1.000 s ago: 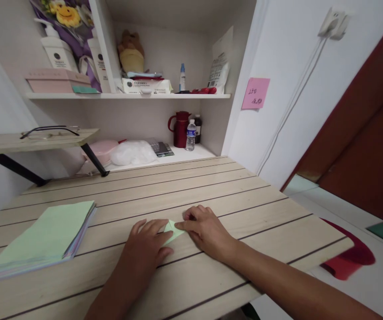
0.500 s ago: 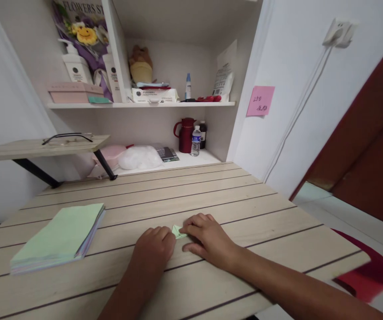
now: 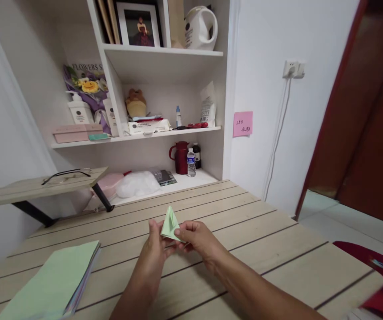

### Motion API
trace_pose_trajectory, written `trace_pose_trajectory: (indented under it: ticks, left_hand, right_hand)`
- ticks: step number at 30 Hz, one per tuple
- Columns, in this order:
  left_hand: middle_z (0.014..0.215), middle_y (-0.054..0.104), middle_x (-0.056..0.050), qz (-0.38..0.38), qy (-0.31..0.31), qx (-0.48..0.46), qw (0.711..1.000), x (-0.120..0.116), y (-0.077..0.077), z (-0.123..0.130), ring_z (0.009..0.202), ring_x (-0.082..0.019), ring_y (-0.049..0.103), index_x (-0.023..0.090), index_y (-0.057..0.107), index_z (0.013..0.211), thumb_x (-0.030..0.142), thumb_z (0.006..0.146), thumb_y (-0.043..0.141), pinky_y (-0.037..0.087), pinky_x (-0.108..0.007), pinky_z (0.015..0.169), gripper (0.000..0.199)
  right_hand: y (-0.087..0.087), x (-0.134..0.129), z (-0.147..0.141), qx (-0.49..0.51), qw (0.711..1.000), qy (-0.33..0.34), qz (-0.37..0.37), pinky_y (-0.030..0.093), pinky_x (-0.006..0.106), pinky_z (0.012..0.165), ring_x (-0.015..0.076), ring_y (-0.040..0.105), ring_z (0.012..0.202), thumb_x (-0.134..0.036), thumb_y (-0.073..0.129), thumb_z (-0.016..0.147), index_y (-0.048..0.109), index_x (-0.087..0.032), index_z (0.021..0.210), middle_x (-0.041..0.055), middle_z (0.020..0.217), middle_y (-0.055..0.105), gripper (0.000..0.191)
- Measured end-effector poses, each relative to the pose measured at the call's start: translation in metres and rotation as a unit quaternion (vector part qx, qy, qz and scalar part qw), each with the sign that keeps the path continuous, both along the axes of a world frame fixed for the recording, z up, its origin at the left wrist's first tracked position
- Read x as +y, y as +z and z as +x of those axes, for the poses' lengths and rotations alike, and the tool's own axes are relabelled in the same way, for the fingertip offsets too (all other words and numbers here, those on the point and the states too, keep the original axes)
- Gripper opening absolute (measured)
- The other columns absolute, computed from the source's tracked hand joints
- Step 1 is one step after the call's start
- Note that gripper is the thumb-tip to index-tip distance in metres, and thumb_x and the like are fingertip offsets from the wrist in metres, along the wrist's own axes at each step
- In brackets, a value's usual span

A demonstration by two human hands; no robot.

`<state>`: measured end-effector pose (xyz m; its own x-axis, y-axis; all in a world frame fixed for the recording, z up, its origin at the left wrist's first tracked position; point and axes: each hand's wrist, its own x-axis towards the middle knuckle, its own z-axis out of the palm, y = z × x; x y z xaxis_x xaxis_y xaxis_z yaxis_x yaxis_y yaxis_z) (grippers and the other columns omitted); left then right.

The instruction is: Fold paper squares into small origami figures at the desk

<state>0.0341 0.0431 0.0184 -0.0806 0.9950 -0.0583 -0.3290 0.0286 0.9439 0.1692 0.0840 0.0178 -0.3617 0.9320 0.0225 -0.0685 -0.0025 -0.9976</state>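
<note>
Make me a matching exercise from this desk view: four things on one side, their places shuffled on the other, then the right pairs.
Things:
1. folded green paper
2. eyeglasses
3. pink sticky note
4. paper stack

Places:
A. on the white wall
B. lying on the desk
C. between the left hand and the right hand
D. on the raised wooden shelf

Right pairs: 1-C, 2-D, 3-A, 4-B.

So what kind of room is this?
Probably a room in someone's home, perhaps a bedroom or study: there's a desk, a toy on a shelf and a framed photo.
</note>
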Motion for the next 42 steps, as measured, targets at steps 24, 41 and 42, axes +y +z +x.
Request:
trace_pose_trajectory:
  ticks: [24,41,42]
  left_hand:
    - [0.071,0.068,-0.001,0.076,0.102,0.095,0.987,0.003,-0.023,0.004,0.066,-0.014,0.056,0.014,0.075,0.081,0.041,0.070,0.073,0.045,-0.022,0.062,0.029]
    - [0.091,0.073,-0.007,0.108,0.066,0.125,0.984,0.007,-0.032,0.009,0.083,-0.020,0.062,0.017,0.075,0.100,0.046,0.079,0.065,0.048,-0.030,0.081,0.037]
    - [0.092,0.073,-0.008,0.102,0.062,0.111,0.987,0.006,-0.033,0.009,0.080,-0.020,0.062,0.016,0.074,0.103,0.052,0.081,0.061,0.048,-0.031,0.079,0.043]
  right_hand:
    - [-0.026,-0.003,-0.001,-0.011,0.988,-0.008,0.155,0.037,0.025,0.062,0.0132,0.046,0.065,-0.049,0.066,0.078,0.055,-0.018,0.073,-0.0026,0.068,0.053,0.032]
    - [-0.026,0.008,0.008,-0.031,0.985,-0.077,0.149,0.033,0.025,0.055,0.0124,0.043,0.057,-0.048,0.064,0.077,0.057,-0.017,0.063,-0.0026,0.058,0.050,0.035]
    - [-0.027,0.009,0.008,-0.016,0.988,-0.080,0.133,0.033,0.025,0.054,0.0123,0.043,0.056,-0.050,0.065,0.076,0.057,-0.017,0.063,-0.0026,0.057,0.051,0.036]
